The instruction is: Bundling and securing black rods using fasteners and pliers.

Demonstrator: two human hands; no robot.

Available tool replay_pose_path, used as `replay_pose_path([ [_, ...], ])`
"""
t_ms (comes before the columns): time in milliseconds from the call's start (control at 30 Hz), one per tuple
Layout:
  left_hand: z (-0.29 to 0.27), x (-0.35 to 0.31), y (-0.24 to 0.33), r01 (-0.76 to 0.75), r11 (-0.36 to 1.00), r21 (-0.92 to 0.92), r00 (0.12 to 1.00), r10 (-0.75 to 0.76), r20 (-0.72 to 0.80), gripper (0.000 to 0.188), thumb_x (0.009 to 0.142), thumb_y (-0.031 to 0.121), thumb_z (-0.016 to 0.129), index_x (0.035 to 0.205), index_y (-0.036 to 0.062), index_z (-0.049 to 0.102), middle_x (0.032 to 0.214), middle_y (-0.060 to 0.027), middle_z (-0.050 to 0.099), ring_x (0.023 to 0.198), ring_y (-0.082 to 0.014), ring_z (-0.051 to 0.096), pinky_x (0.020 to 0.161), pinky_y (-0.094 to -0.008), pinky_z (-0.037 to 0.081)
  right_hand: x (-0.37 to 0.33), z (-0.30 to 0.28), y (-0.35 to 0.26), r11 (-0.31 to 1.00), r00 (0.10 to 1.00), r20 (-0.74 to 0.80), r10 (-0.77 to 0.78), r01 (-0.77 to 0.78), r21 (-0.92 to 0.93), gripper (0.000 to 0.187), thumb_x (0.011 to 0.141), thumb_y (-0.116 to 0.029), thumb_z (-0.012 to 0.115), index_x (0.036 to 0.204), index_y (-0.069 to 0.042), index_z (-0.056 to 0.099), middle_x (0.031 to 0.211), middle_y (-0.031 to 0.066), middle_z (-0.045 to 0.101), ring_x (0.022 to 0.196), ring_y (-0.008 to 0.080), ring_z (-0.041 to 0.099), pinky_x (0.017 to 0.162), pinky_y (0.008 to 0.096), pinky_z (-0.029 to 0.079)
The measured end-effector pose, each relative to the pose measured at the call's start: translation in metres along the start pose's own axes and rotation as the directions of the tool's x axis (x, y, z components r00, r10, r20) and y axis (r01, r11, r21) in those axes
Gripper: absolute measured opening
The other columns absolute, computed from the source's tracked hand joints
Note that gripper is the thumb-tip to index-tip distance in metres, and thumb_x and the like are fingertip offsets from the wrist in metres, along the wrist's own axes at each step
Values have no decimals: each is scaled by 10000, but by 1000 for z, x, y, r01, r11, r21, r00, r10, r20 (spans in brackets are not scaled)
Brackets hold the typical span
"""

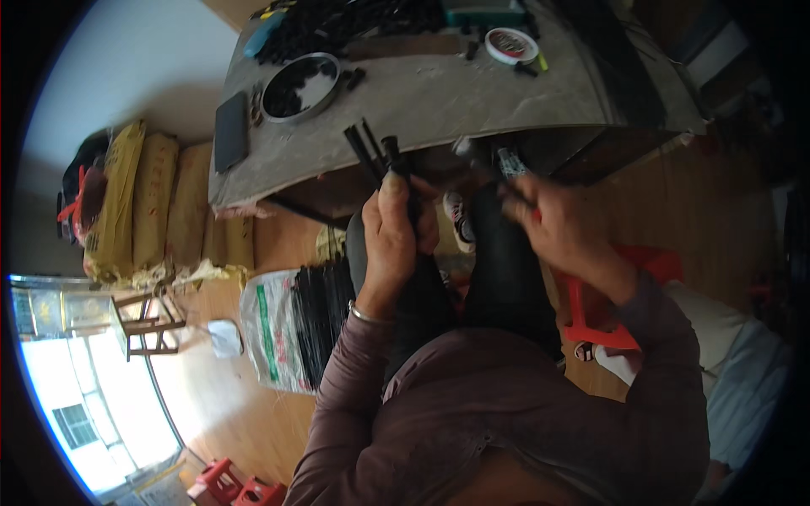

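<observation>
My left hand (395,221) is closed round several thin black rods (363,150), held upright over my lap just in front of the table edge. Among them stands a thicker black piece with a wider, cap-like top (391,149); my thumb presses against it. My right hand (553,215) grips a dark hammer-like tool (489,164) with a pale end, smeared by motion. The tool's pale end points up and left, apart from the rods. My fingers hide the lower part of the rods.
On the grey table (380,97) are a round metal bowl (301,87) of black parts, a white tub (511,45) of small pieces, a dark flat case (230,132) and heaped black parts (354,25). A bundle of black rods (322,312) lies left of my legs. Filled sacks (153,198) stand left; a red stool (591,312) right.
</observation>
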State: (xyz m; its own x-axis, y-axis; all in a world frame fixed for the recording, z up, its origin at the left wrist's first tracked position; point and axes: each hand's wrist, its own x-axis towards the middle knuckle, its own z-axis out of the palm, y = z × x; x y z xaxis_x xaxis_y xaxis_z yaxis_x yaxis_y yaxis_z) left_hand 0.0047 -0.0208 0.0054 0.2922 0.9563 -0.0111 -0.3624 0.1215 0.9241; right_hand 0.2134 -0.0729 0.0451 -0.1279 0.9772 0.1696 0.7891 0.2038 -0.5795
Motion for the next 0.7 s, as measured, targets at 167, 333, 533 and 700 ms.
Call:
replay_pose_path([
  [167,10,6,-4,27,1000,-10,999,-27,23,521,997,502,343,924,10,499,534,-18,383,391,-97,342,372,-253,295,95,-26,77,962,927,-357,-111,10,-273,233,878,-195,622,1069,-64,599,838,167,654,815,365,628,673,429,477],
  [333,5,11,-7,22,1000,12,1000,-22,-3,531,993,513,351,919,8,499,534,-17,380,392,-95,337,374,-247,299,184,-39,97,903,959,-250,132,-220,-369,265,868,-281,620,1013,-63,654,868,166,670,835,351,636,713,451,480],
  [533,-2,22,-11,36,998,-48,999,-37,-10,548,979,540,374,924,8,496,531,-19,377,387,-100,338,371,-252,305,227,-37,132,859,972,-153,179,-230,-458,262,845,-283,635,982,-65,686,904,163,683,883,344,651,767,444,498],
  [700,-1,29,-14,54,998,-43,998,-55,-19,548,975,542,383,927,7,492,530,-18,382,382,-102,345,369,-254,309,237,-34,136,818,978,-122,168,-208,-536,296,851,-293,619,1031,-66,679,917,152,685,888,355,647,776,446,496],
])
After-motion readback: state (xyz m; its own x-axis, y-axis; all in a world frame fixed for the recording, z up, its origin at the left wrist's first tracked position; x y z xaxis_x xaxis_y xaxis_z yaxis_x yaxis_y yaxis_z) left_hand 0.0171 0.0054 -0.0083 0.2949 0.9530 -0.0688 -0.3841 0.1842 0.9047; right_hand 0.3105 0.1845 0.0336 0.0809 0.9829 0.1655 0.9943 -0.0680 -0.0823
